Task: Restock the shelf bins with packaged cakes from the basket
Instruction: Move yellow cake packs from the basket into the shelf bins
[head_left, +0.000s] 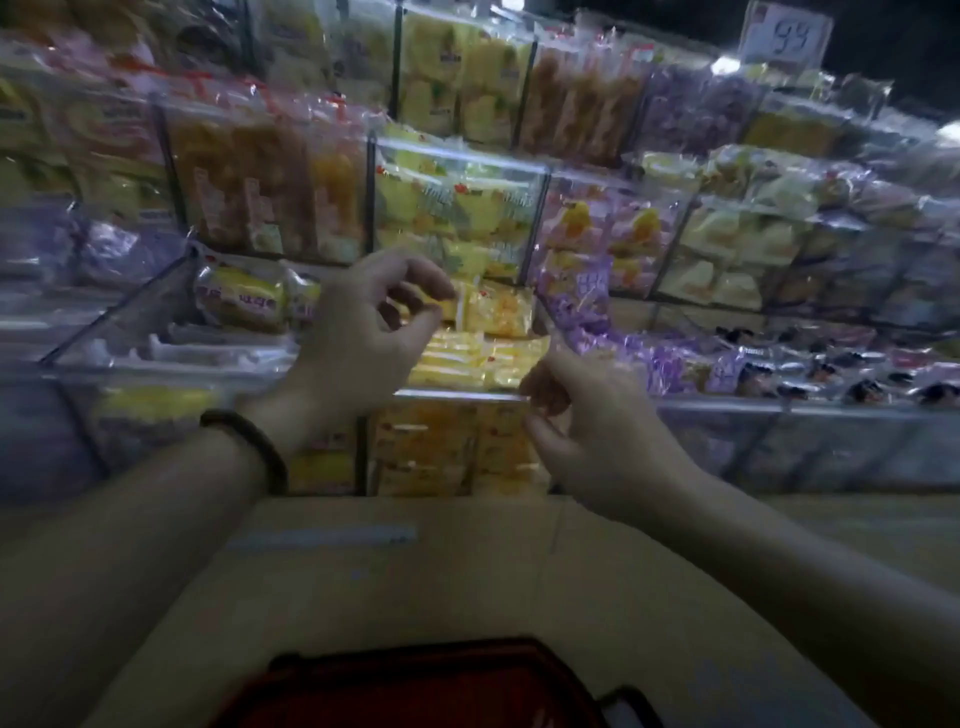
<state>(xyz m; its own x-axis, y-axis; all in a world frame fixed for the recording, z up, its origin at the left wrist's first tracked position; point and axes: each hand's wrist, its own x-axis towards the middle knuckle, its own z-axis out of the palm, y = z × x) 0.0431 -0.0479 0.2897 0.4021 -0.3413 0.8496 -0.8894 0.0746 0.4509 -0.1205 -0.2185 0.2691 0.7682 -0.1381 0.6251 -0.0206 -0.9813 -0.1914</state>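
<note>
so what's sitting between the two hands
Head view: small yellow plastic-wrapped cakes in a clear plastic shelf bin show in the gap between the left hand and the right hand.

The basket (405, 652) sits on the floor (415, 582) before shelf bins (462, 396) holding packaged cakes (467, 358).

Dim, blurry shop aisle. Tan floor (467, 582) across lower middle of frame. White price sign (784, 32) at upper right, dark unlit background (914, 36) behind it.
</note>
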